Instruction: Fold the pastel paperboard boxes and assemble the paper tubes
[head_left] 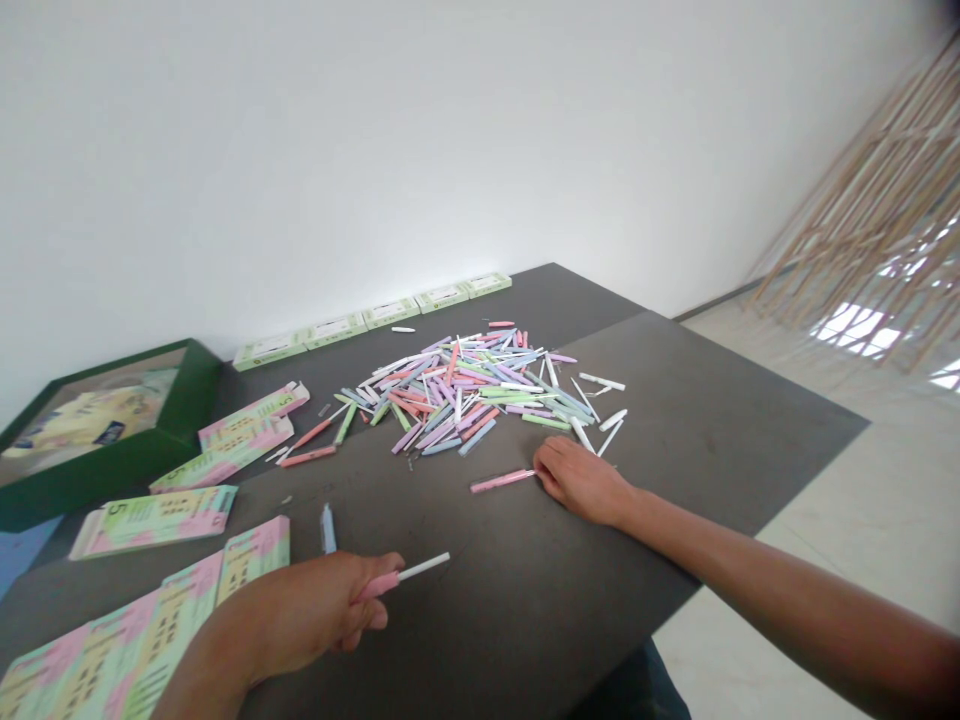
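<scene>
My left hand, low over the near side of the table, is closed around a pink pen barrel. A thin white refill sticks out of the barrel's end, pointing right. Resting on the tabletop, my right hand has curled fingers at the right end of a pink pen part, and they seem to pinch its pale tip. Beyond it spreads a heap of pastel pen parts in purple, green, blue, red and white. A blue pen part lies just behind my left hand.
Printed pink-and-green cartons lie at the left, several more beneath my left forearm. Slim pale-green boxes line the wall. A green box holding plastic-wrapped contents stands far left. The grey table's right edge drops to a tiled floor.
</scene>
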